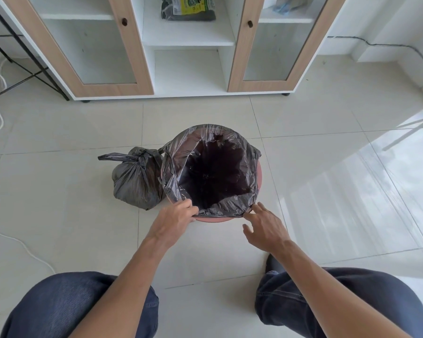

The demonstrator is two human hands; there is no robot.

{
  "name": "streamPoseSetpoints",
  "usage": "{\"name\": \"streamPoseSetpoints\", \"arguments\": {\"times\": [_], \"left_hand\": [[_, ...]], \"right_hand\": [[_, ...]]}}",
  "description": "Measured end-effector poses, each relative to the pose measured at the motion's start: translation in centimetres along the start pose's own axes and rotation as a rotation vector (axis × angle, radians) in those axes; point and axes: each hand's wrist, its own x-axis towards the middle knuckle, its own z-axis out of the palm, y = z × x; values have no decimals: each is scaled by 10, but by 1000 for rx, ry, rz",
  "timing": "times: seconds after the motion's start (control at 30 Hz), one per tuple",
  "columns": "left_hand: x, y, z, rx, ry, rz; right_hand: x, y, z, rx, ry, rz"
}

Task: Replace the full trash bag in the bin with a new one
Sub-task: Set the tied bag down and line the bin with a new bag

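Blue knees (83,306) fill the bottom; left hand (175,222) pinches the crinkly black bag (174,167) lining the pink bin (215,218), right hand (266,228) spread.

No words can be read. The yellow-green label (190,4) on the dark package (188,17) is too blurred to make out.

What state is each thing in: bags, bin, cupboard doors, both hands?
Bin: upright, lined.
New bag: open, lining the bin, folded over its rim.
Full bag: knotted shut, on the floor beside the bin.
Cupboard doors: both closed.
Left hand: grips the new bag's edge.
Right hand: fingers straight, fingertips at the new bag's edge.
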Motion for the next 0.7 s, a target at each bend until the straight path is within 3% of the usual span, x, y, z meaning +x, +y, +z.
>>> {"name": "streamPoseSetpoints", "arguments": {"times": [0.33, 0.7], "left_hand": [[-3, 11, 4, 96, -49, 91], [-27, 6, 13, 67, 12, -176]], "right_hand": [[-2, -7, 7, -43, -103, -47], [5, -9, 21, -205, -184, -39]]}}
